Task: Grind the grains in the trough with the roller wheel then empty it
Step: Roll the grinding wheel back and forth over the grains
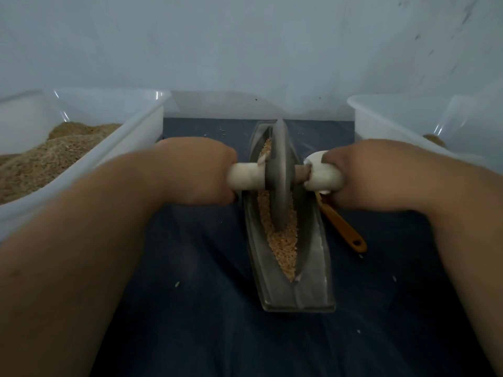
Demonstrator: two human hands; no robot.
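A long grey boat-shaped trough [313, 270] lies on a dark blue cloth, running away from me. Tan grains [284, 247] fill its groove. A grey roller wheel [280, 175] stands upright in the groove near the middle, on an axle wrapped in white cloth at both ends. My left hand [201, 170] grips the left white handle [245, 176]. My right hand [362, 172] grips the right white handle [324, 178]. Both hands look motion-blurred.
A translucent bin [136, 126] at the left holds a heap of tan grain. A second translucent bin [394, 118] stands at the right with a little grain in it. An orange scoop handle [345, 229] lies right of the trough. A pale wall rises behind.
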